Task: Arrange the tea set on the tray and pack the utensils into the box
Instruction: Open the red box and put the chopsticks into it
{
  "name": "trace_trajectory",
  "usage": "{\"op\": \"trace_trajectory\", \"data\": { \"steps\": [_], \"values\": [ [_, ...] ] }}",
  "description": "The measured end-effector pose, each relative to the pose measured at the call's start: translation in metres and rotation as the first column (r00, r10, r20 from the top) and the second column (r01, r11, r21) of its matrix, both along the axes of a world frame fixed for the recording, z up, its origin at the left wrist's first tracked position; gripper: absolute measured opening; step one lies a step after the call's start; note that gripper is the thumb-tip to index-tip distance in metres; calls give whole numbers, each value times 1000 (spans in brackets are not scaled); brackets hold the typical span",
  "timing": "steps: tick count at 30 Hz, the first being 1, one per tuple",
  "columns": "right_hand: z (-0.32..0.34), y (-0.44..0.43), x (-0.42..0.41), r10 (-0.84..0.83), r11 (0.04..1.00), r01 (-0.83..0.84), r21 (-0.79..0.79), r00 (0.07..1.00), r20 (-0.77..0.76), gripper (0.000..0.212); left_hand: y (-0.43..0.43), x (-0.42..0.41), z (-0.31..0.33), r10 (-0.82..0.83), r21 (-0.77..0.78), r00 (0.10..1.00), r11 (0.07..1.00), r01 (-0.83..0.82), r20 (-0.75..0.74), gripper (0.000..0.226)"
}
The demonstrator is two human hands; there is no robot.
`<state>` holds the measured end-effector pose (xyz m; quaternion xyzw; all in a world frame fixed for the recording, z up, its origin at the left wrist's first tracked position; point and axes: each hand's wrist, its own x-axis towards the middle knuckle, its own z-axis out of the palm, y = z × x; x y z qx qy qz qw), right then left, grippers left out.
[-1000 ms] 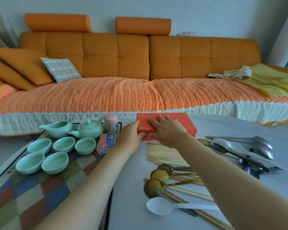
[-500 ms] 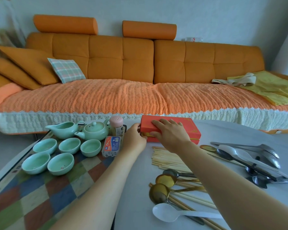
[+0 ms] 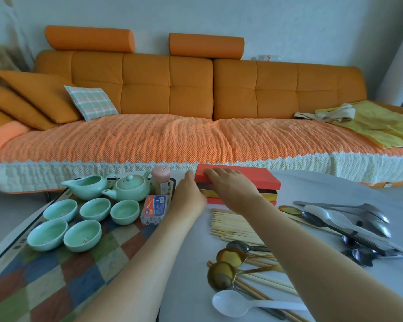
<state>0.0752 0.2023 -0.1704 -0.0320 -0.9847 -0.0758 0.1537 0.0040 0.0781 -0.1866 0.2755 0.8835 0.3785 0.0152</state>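
The box (image 3: 269, 197) stood at the far edge of the table (image 3: 335, 189), about midway along it, with its red lid (image 3: 254, 176) raised at the left end so that a dark and gold band showed beneath. My right hand (image 3: 230, 189) held the lid at that end, fingers (image 3: 211, 173) bent over its top; the thumb was hidden. My left hand (image 3: 189, 198) lay against the left end of the box, thumb upright just beside the lid's corner; its fingers were behind the hand, so I could not tell whether they gripped anything. The patchwork tray (image 3: 44, 287) occupied the left side of the table. At the tray's far edge stood the pitcher (image 3: 86, 188) and, to its right, the teapot (image 3: 130, 189), both upright and pale green. Five matching cups (image 3: 60, 210) sat nearer, three in a row behind two, all mouth up. A pink-capped jar (image 3: 161, 182) stood at the tray's far right corner, with a small labelled pack (image 3: 154, 210) just in front of it. Chopsticks (image 3: 233, 226) lay in a loose bundle on the table near the box, under my right forearm. Nearer still lay two gold spoons (image 3: 233, 256) across more chopsticks, and a white spoon (image 3: 230, 303) close to the near edge. Steel spoons (image 3: 372, 219) were heaped toward the right edge. An orange sofa (image 3: 196, 89) stood beyond the table.
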Motion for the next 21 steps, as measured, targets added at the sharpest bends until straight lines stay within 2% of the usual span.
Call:
{"op": "trace_trajectory", "data": {
  "steps": [2,5,8,12,16,19,21],
  "values": [
    [1,-1,-1,25,1000,-24,17,999,-29,50,0,2,6,-49,11,996,999,50,-80,55],
    [2,5,2,34,999,-31,24,991,-127,49,0,3,16,-81,90,985,991,96,-153,43],
    [11,11,11,13,999,0,48,962,-272,38,-2,3,24,-113,133,979,982,136,-170,38],
    [27,27,28,-11,1000,11,-2,897,-442,37,0,4,32,-193,116,954,968,223,-228,52],
    [34,44,46,74,997,-79,15,827,-557,29,7,10,34,-231,137,931,951,277,-284,61],
    [40,50,61,146,988,-147,50,774,-615,21,18,16,42,-207,171,903,942,287,-376,46],
    [44,54,70,131,985,-175,1,734,-667,20,24,23,54,-145,238,873,930,281,-465,30]
  ]
}}
